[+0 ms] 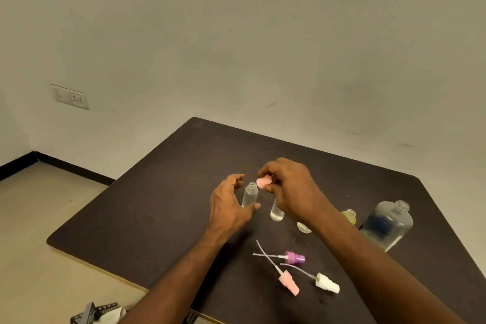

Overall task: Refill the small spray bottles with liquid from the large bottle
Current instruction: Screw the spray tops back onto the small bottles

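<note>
My left hand point(228, 205) curls round a small clear bottle point(250, 193) that stands upright with its neck uncovered; the thumb lies against its lower part, and the fingertips sit slightly off its neck. My right hand point(289, 192) pinches a pink spray cap point(262, 183) just right of that neck. A second small clear bottle point(277, 213) stands under my right hand, its top hidden. The large clear bottle point(386, 226), uncapped, with a blue label and some liquid in it, stands at the right.
A yellowish small bottle point(351, 216) and another small bottle point(303, 227) stand partly behind my right forearm. Three loose spray heads with tubes lie near me: purple point(295, 258), pink point(288, 283), white point(327, 283). The dark table point(157, 205) ends at left over the floor.
</note>
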